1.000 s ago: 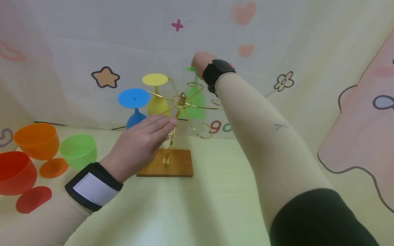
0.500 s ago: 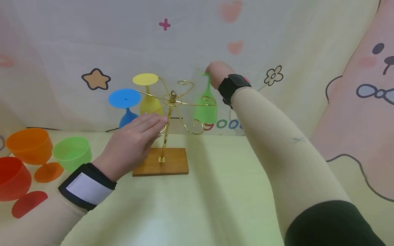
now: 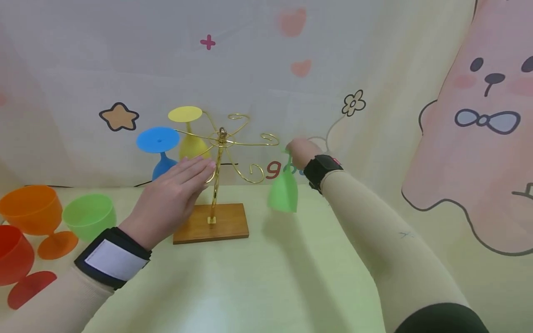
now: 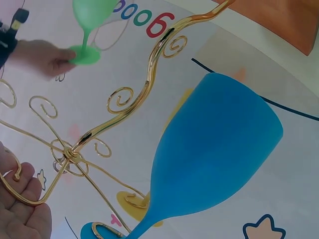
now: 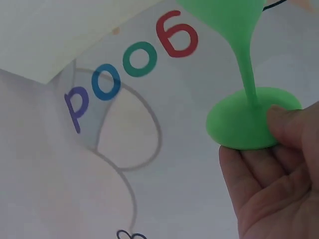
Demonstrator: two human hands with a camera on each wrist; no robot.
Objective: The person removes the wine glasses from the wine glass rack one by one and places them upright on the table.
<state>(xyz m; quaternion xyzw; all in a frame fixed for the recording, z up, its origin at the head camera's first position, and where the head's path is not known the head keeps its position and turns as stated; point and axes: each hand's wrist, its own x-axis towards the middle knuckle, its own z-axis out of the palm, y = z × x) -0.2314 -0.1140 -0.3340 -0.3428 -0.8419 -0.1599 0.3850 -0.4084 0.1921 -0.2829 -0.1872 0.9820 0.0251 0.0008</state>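
Observation:
In the head view my right hand (image 3: 305,150) pinches the foot of a light green goblet (image 3: 284,189), which hangs upside down, slightly tilted, right of a gold wire goblet rack (image 3: 216,180). The right wrist view shows the thumb (image 5: 284,124) on one face of the foot and fingers on the other. My left hand (image 3: 170,189) is at the rack's front left, its fingers extended; in the left wrist view a curled hook (image 4: 30,201) lies against them. A blue goblet (image 3: 158,140) and a yellow goblet (image 3: 185,114) hang upside down from rack arms.
The rack stands on a wooden base (image 3: 233,222). At the left of the table, an orange goblet (image 3: 31,210), a red goblet (image 3: 14,259) and another green goblet (image 3: 89,215) stand upright. A printed cloth (image 3: 250,69) hangs behind. Several rack arms end in curls.
My right hand has carried the green goblet from behind the rack out to the right and down. The head view has turned rightward. My left hand has stayed by the rack.

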